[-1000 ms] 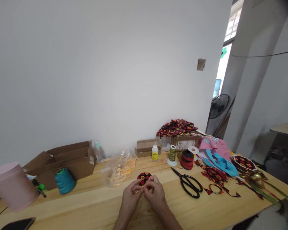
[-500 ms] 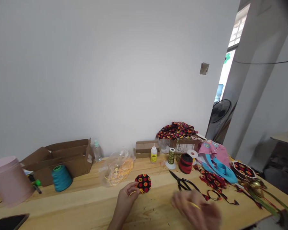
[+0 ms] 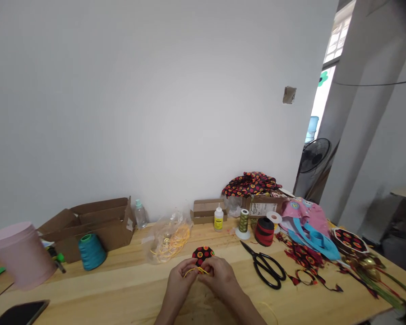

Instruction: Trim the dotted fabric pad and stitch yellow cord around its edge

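Observation:
A round black patterned fabric piece (image 3: 203, 254) with red and yellow dots is just above my two hands at the table's centre. My left hand (image 3: 180, 280) pinches yellow cord (image 3: 190, 271) at the piece's lower left edge. Close beside it on the right, my right hand (image 3: 219, 276) has thumb and fingers pressed together on the same yellow cord, below the piece. The fingers hide part of the fabric's lower edge. A loose length of yellow cord lies on the table beside my right forearm.
Black scissors (image 3: 264, 265) lie to the right, near a red and black thread cone (image 3: 264, 232). Behind stand a glue bottle (image 3: 218, 219) and a bag of yellow cord (image 3: 171, 239). Left are a teal cone (image 3: 92, 253), pink bin (image 3: 22, 255) and phone (image 3: 22, 313).
My right hand has moved left from beside the scissors to the cord next to my left hand. The scissors are now fully uncovered. The view has shifted slightly.

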{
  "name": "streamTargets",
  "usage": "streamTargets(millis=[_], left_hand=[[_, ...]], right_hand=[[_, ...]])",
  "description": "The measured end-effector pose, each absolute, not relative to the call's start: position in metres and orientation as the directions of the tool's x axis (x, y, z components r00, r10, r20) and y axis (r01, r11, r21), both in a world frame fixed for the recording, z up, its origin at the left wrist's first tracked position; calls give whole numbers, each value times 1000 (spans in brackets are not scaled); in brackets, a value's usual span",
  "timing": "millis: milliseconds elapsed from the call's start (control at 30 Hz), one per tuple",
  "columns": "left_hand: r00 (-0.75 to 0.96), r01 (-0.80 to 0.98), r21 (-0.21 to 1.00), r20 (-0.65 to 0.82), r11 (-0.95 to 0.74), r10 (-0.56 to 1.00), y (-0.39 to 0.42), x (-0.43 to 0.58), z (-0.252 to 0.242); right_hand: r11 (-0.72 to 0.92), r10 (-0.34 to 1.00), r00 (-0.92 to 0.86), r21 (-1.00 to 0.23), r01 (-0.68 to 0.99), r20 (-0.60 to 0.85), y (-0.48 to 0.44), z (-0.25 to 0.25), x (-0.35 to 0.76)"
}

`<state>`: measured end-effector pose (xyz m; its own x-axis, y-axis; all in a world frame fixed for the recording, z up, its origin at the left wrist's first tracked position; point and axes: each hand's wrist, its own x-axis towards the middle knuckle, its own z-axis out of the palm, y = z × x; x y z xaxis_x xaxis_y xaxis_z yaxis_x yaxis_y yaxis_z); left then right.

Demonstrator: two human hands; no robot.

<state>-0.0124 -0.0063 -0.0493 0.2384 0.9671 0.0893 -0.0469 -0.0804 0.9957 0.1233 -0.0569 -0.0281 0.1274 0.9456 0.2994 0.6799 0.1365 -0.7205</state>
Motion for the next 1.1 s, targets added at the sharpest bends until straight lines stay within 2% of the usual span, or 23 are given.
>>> streamTargets(millis=[167,233,433,700,1100], left_hand=[[217,-13,993,119,-119,969,-3,-14,-54],[245,11,991,130,-137,961,-2,-13,-55],[307,124,974,143,-189,941,-4,-10,-51],[325,224,955,115,-195,939,-5,-10,-52],[267,243,959,80,-147,960,-11,-7,-47]], right_hand=[[261,965,-150,-785,562,214,-31,-34,134],[281,958,-204,-798,532,202,-24,-36,139],[332,943,-206,-766,551,261,-23,-43,143],[427,904,-278,-646,632,326,-27,-45,144],[425,902,-201,-699,575,383,-33,-39,146]])
